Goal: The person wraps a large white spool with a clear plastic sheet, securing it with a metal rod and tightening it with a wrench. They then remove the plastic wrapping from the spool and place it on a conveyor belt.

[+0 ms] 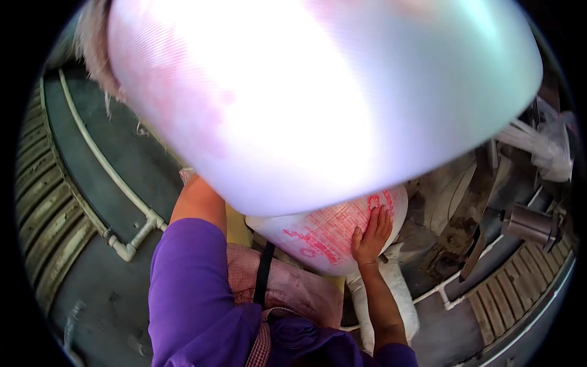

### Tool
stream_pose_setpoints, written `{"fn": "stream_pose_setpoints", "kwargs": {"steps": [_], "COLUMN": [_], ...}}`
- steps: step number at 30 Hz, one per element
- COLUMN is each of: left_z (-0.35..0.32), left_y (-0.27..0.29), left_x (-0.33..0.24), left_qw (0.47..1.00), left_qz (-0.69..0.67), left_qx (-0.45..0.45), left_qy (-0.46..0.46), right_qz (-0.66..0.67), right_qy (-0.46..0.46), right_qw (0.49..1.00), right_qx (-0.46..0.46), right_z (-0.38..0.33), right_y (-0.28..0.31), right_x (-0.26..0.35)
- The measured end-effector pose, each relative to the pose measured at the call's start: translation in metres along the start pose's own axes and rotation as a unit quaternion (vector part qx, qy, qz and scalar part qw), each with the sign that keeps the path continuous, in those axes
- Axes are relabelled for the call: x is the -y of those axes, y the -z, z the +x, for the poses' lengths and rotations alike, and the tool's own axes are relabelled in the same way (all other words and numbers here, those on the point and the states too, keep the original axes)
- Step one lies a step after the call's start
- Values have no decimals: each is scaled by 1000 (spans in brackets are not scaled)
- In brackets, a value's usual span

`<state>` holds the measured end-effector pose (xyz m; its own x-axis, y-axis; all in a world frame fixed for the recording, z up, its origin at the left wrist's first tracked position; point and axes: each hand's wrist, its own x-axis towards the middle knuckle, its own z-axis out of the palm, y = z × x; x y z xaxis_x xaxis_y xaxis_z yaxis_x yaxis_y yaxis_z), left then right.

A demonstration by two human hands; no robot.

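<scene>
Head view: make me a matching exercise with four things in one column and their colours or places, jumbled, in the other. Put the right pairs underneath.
Things:
1. Right hand
2. Shirt
3. Strap
4. Lower sack

Colours or places:
A. Black
B. White with red print
C. Laid on the lower sack
D. Purple

Pairs: 1-C, 2-D, 3-A, 4-B
</scene>
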<state>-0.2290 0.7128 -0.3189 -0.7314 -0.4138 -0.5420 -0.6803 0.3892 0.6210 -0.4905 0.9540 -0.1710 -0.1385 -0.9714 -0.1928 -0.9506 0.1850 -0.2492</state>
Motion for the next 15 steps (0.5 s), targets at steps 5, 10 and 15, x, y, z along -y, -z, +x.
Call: {"fn": "stream_pose_setpoints", "kwargs": {"steps": [5, 10, 15], "left_z": [12, 26, 22], "left_y": [8, -22, -38], "left_x": [-2, 20, -11], "left_qw": [991, 966, 961], "left_qz": [-97, -235, -152], "left_qx": [65, -50, -37], "left_qy": [60, 100, 228], "right_qz": [5, -1, 1], "right_qy": [-19, -17, -32], "right_qw": [1000, 1000, 999], "right_qx": [10, 24, 31], "right_z": [-2, -4, -2], "right_y": [3, 3, 2], "right_x": [1, 2, 0]}}
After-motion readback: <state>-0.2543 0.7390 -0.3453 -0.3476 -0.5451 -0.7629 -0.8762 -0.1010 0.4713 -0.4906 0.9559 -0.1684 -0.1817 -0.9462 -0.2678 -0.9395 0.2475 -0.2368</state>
